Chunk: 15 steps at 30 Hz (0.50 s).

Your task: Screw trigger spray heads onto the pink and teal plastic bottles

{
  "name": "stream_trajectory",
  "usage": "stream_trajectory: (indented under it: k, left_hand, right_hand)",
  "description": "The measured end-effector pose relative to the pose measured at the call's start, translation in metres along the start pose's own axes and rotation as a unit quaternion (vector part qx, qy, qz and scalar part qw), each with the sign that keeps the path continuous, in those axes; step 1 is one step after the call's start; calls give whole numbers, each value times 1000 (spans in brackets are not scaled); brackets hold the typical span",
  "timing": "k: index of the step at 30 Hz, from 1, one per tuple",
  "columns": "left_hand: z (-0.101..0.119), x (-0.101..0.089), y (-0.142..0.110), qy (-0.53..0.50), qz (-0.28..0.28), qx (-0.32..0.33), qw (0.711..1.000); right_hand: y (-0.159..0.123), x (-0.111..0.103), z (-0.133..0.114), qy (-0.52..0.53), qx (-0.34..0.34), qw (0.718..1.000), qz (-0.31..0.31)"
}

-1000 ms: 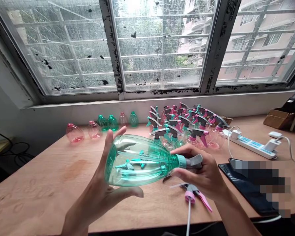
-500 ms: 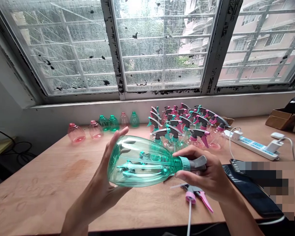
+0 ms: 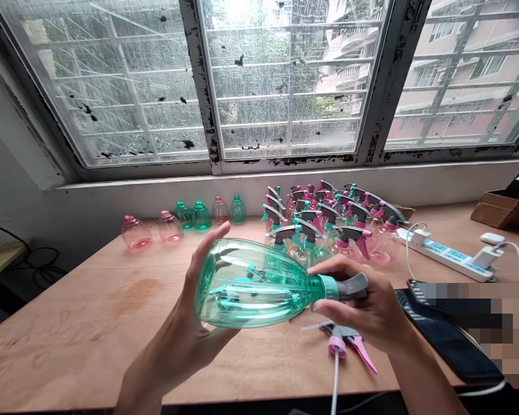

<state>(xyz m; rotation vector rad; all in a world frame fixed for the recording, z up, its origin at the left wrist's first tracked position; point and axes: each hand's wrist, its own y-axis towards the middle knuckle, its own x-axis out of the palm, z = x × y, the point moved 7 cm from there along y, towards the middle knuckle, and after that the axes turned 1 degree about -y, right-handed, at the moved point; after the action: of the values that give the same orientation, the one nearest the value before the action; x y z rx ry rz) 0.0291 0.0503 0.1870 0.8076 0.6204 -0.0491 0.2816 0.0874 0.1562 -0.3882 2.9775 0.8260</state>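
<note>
A clear green spray bottle (image 3: 255, 285) lies sideways in the air above the table, its base to the left and its neck to the right. My left hand (image 3: 194, 311) cups the rounded base, thumb underneath and fingers behind. Around the neck, my right hand (image 3: 363, 305) closes on the light-teal collar and grey spray head (image 3: 350, 286); part of the head is hidden by the fingers. Below my right hand, loose pink-and-grey spray heads (image 3: 338, 344) with white tubes rest near the table's front edge.
Several assembled spray bottles (image 3: 320, 222) crowd the back of the wooden table (image 3: 69, 311). Headless pink and green bottles (image 3: 170, 226) stand at the back left. A power strip (image 3: 450, 253), dark phones (image 3: 445, 334) and a cardboard box (image 3: 497, 210) are on the right.
Both hands and the green spray bottle have shifted very slightly right in the picture, as has the whole scene. The hold looks the same.
</note>
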Motion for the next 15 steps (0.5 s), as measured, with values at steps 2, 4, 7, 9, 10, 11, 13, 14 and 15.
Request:
stream_trajectory:
  k: [2,4,7,9,10,11,13,14,15]
  left_hand:
    - [0,0,-1,-7,3,9,1000]
    - [-2,1,-3,-17,0,7,1000]
    - [-4,4,-4,-21,-6,-13,1000]
    - [-5,5,-3,-17,-12,-27,999]
    - [-5,6,-3,-14,-17,-34,999]
    - [-5,7,-2,-11,-22,-41,999]
    - [-3,7,-1,-8,-25,-45,999]
    - [-1,7,0,-10,-23,-37,999]
    - [1,7,0,-15,-22,-24,999]
  right_hand:
    - [0,1,-1,-2,-10,1000,-7]
    - [0,2,-1,1,-11,1000,-7]
    - [0,0,1,9,12,1000,18]
    - [-1,-1,0,11,21,999,28]
    - [-1,-1,0,9,23,999,29]
    - [-1,0,-1,7,23,999,27]
    - [-1,0,-2,8,24,999,21]
    - [-1,1,-1,12,26,999,17]
    - [0,1,-1,18,28,999,14]
